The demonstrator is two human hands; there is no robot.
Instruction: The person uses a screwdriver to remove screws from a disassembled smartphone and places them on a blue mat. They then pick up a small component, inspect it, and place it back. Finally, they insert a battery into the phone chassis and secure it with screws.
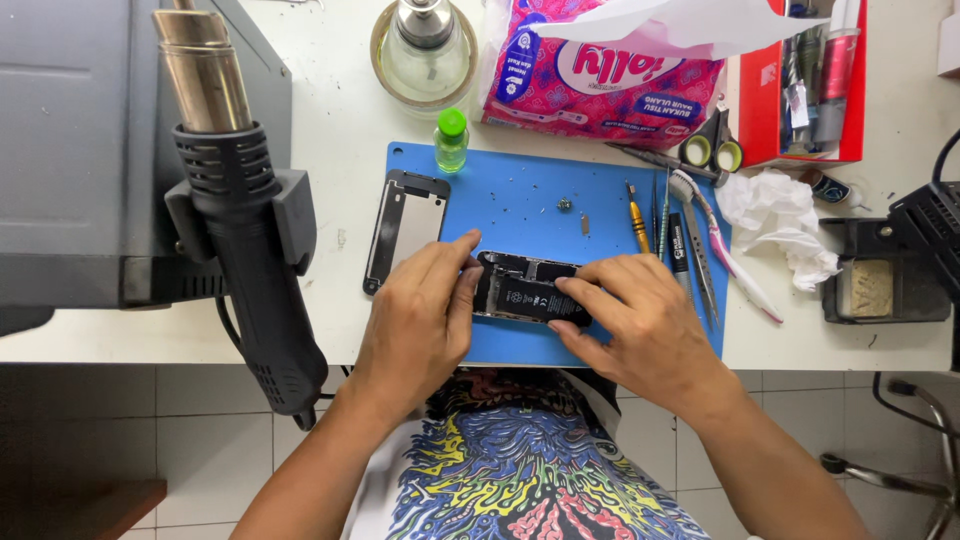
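One opened smartphone lies flat on the blue work mat, at the mat's near edge, lengthwise left to right. Its rear cover is off: a black battery fills the middle of the body, with dark circuitry and metal shielding exposed at its far-left end.

The left hand grips the phone's left end, thumb pressed along the edge and fingers curled close together over the corner. The right hand covers the right end, fingers bent and laid on the battery, fingertips pressing down; neither hand is spread.

One detached back cover, black-framed with a grey inner face, lies on the mat's left edge, just beside the left hand.

Count on the white worktop:
- one small green-capped bottle at the mat's far-left corner
- one yellow-handled screwdriver
- one toothbrush
- one pair of tweezers on the mat's right side
- one crumpled tissue
- one pink tissue pack
- one glass dispenser bottle
- one red box of tools
- one black hot-air gun in its holder at left
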